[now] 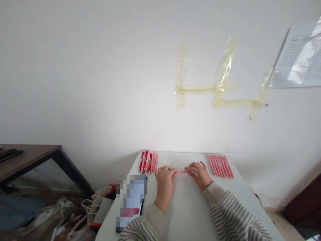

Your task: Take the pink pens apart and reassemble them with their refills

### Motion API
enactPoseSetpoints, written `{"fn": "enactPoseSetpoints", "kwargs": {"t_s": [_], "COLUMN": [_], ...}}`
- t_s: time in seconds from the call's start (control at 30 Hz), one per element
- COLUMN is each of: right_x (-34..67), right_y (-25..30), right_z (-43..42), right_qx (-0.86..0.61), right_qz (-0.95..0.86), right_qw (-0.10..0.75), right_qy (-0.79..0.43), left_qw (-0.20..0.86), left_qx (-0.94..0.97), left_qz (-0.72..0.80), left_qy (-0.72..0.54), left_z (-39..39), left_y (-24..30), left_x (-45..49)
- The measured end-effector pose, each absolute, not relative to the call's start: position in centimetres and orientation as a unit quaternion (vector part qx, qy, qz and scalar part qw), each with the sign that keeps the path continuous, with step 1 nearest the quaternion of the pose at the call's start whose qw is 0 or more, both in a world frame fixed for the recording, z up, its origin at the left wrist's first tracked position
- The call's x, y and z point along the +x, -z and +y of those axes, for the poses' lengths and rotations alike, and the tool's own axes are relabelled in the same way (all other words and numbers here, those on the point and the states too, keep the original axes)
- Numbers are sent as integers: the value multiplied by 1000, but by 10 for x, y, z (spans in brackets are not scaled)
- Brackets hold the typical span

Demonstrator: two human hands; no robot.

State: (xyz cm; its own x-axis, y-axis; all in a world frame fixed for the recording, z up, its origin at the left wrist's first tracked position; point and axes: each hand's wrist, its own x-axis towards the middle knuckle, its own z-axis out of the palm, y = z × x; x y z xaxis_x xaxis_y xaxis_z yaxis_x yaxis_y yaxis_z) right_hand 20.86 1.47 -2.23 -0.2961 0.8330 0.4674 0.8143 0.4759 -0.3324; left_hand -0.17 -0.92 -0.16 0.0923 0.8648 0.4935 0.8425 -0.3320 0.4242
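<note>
The pink pen (182,172) lay level in mid-air or just on the counter (187,207), which of the two I couldn't tell, between the person's hands. The left hand (165,182) pinched one end and the right hand (200,174) had its fingertips closed on the other. This pen was in neither group, so its handling looked unfinished. Beyond the right hand, a row of pink pens (220,166) lay side by side, neatly aligned and seemingly done with. Behind the left hand, a looser bunch of red and pink pens (149,162) appeared to be what was left. A phone (132,204) lay beside the left forearm, against the white wall's (100,83) backdrop.
</note>
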Motion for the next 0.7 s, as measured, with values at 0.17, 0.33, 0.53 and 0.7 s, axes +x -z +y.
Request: {"fn": "enactPoseSetpoints", "kwargs": {"t_s": [0.17,0.33,0.53,0.7], "right_x": [206,205,208,208], "right_y": [21,18,21,20], "right_z": [13,12,14,14], "right_qx": [-509,-512,-521,-516], "right_qz": [-801,-799,-787,-792], "right_qw": [315,315,324,325], "right_qy": [-13,-30,-59,-35], "left_qw": [19,11,11,20], "left_qx": [744,738,729,730], "left_qz": [571,580,587,582], "left_qy": [-347,-345,-351,-358], "left_z": [-10,-12,-10,-10], "left_y": [2,1,4,5], "left_x": [-2,-1,0,0]}}
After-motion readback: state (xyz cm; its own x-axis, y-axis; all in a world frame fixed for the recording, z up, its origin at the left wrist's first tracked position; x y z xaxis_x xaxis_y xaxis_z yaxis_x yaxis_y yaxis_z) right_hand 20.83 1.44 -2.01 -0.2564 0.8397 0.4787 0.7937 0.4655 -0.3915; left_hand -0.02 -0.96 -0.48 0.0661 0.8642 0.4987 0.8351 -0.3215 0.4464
